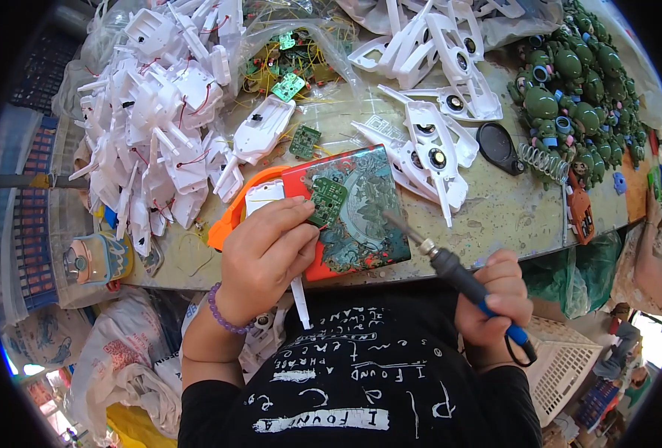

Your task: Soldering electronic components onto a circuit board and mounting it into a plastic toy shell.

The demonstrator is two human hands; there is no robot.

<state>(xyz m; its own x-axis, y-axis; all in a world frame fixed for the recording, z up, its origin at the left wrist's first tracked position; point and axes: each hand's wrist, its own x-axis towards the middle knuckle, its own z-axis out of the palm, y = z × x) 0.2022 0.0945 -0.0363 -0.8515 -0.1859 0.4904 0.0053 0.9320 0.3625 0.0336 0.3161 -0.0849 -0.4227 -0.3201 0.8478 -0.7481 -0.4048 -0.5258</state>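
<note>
Black printed shirt [361, 388] below cluttered worktable [495, 216], plastic bags [114, 366] alongside.

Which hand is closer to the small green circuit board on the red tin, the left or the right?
Left. The left hand touches the green circuit board with its fingertips. The right hand is apart, lower right, holding a soldering iron that points toward the board.

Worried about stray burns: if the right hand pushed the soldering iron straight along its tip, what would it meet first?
Probably the red decorated pad, then the green circuit board under the left hand; height unclear.
</note>
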